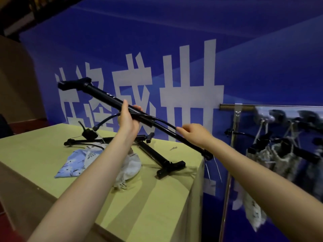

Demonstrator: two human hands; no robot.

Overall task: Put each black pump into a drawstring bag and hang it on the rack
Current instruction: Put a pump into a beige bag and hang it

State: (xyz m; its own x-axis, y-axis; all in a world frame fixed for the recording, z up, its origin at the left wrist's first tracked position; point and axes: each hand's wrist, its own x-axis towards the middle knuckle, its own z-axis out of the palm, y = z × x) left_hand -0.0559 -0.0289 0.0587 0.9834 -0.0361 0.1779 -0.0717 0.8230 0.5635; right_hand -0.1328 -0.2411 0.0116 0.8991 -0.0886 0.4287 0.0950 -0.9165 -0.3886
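A long black pump [103,94] slants in the air above the table, its T-handle at the upper left and its foot at the lower right. My left hand [127,117] grips the pump's barrel at its middle. My right hand [194,132] pinches the pump's thin black hose lower down the barrel. Two more black pumps [157,157] lie crossed on the table. A blue floral drawstring bag [75,163] and a pale one [130,167] lie flat beside them. On the right, the rack's metal bar [244,107] carries several bagged pumps [272,154].
The yellow-green table [148,203] ends in a corner near the rack's upright pole [227,198]. A small metal item [173,148] lies near the far edge. A blue banner with white characters [192,81] backs the scene.
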